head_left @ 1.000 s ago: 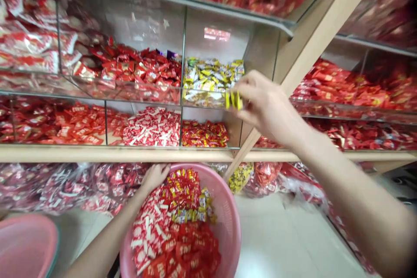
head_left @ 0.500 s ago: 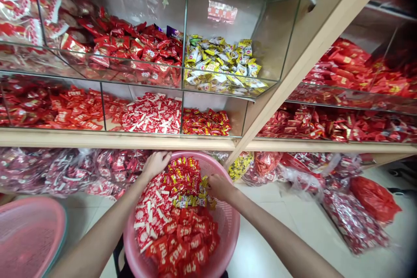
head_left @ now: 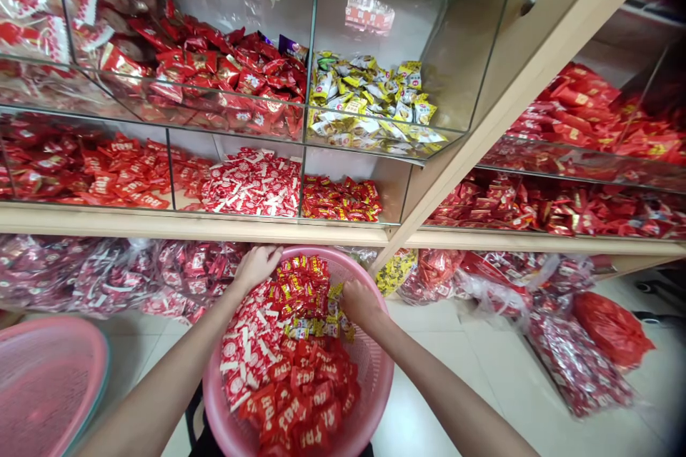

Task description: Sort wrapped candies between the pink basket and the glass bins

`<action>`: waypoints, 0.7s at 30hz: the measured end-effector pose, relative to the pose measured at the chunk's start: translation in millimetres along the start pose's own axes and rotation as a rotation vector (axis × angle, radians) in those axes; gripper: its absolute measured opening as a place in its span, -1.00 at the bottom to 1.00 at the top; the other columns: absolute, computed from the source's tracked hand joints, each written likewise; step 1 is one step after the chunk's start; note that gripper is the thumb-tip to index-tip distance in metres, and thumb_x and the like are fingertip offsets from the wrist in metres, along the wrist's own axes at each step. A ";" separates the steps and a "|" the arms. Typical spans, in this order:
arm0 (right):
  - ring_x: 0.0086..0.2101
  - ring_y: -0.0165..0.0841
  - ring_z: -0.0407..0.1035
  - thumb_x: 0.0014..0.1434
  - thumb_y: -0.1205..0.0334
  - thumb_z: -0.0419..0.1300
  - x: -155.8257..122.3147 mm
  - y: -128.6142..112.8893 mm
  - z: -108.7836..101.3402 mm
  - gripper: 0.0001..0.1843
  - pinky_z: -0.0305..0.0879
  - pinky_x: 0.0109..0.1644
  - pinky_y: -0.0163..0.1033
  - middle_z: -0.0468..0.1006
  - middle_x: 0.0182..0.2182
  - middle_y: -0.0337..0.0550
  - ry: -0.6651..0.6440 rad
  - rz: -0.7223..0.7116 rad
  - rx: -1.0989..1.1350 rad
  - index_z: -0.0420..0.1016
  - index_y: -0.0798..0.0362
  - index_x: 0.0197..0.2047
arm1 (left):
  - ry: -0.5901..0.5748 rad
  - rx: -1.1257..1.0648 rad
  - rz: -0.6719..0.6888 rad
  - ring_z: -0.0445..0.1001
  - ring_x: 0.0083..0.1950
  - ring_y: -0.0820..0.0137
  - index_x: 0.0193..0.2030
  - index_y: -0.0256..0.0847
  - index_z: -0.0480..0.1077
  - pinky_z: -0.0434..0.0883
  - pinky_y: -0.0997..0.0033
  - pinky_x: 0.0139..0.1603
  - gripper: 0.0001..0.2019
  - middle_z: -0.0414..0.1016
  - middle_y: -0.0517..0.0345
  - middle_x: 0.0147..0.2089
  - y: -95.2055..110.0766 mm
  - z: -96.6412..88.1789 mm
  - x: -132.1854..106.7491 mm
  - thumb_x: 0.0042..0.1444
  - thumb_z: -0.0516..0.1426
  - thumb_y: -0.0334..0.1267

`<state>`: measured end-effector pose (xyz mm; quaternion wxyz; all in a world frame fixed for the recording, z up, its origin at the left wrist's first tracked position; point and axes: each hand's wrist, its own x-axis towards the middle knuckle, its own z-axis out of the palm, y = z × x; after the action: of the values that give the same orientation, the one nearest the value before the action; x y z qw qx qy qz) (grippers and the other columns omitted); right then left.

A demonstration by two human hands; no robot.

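A pink basket (head_left: 375, 378) full of wrapped candies sits low in front of me, with red packets, red-and-white packets and a small patch of yellow candies (head_left: 316, 328). My left hand (head_left: 256, 265) grips the basket's far rim, fingers curled over it. My right hand (head_left: 360, 302) is down in the basket at the yellow candies, fingers closed on them. Above, a glass compartment holds yellow-and-white candies (head_left: 369, 103).
Glass shelves (head_left: 300, 225) hold red candies (head_left: 225, 78) and red-and-white candies (head_left: 251, 186). Plastic bags of sweets (head_left: 579, 350) lie on the tiled floor under the shelf. A second pink basket (head_left: 43, 385) stands at the lower left.
My right hand came down from the yellow-candy compartment into the basket and now closes on the yellow candies there. My left hand stayed on the rim.
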<state>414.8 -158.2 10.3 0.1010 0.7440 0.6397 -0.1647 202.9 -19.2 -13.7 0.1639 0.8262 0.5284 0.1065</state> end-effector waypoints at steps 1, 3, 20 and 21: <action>-0.20 -0.24 0.42 0.06 0.37 0.14 -1.8 2.4 1.8 -0.79 0.28 -0.28 -0.32 0.53 -0.24 0.10 -0.004 0.002 0.023 0.49 0.21 -0.21 | 0.000 -0.004 -0.005 0.50 -0.29 0.28 -0.20 -0.18 0.47 0.27 0.46 -0.32 -0.48 0.56 -0.01 -0.30 0.1 0.1 0.1 0.18 -0.22 0.05; -0.25 -0.28 0.42 0.03 0.25 0.19 -4.1 4.4 6.7 -0.77 0.25 -0.33 -0.35 0.54 -0.28 0.03 -0.019 -0.001 0.070 0.50 0.18 -0.24 | -0.001 -0.013 -0.017 0.51 -0.26 0.29 -0.18 -0.18 0.47 0.28 0.48 -0.28 -0.49 0.57 0.00 -0.27 0.4 0.1 0.0 0.18 -0.21 0.05; -0.18 -0.19 0.43 0.07 0.15 0.18 -23.8 0.6 0.8 -0.69 0.30 -0.21 -0.28 0.53 -0.22 0.10 -0.069 0.111 0.052 0.50 0.19 -0.18 | -0.003 0.006 0.002 0.50 -0.30 0.27 -0.22 -0.18 0.48 0.27 0.46 -0.33 -0.46 0.56 -0.02 -0.33 0.8 -1.6 -0.1 0.18 -0.23 0.06; -0.19 -0.17 0.43 0.07 0.15 0.19 -25.4 -1.8 1.8 -0.68 0.31 -0.23 -0.26 0.53 -0.21 0.11 -0.086 0.126 0.047 0.49 0.19 -0.16 | -0.006 0.004 0.001 0.50 -0.31 0.27 -0.23 -0.18 0.48 0.27 0.46 -0.33 -0.46 0.56 -0.01 -0.34 0.9 -1.7 -0.2 0.18 -0.23 0.06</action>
<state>409.6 -181.9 18.3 0.1209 0.7771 0.5827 -0.2048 203.0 -19.5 -11.7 0.1635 0.8270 0.5279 0.1031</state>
